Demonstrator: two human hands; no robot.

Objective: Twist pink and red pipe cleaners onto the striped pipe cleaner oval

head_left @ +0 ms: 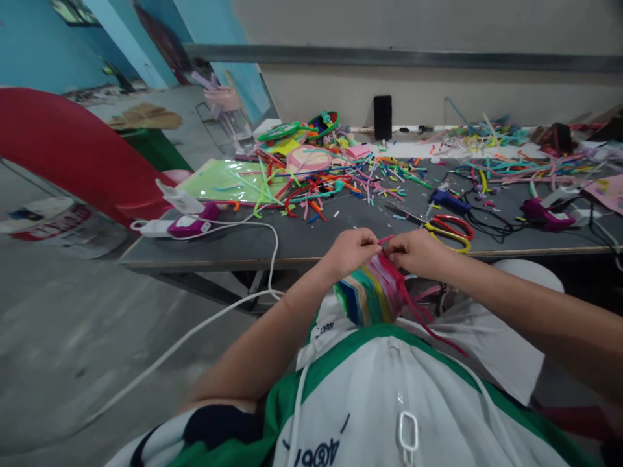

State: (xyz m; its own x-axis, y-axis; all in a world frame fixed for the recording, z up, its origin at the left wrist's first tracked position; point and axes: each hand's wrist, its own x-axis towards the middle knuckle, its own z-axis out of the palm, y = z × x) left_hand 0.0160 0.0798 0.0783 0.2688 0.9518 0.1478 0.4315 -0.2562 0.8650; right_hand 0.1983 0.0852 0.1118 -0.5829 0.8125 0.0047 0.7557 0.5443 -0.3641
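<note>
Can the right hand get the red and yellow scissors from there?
Probably yes: the scissors lie on the table just beyond the right hand, and nothing seems to cover them. It would likely have to leave the striped piece first.

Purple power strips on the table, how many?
2: left strip near the table's left end; right strip right of the scissors. Clutter may hide more.

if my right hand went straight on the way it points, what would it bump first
Apart from the pink strand between them, the right hand would most likely meet the left hand first, just across a small gap; one view leaves their depth unclear.
</note>
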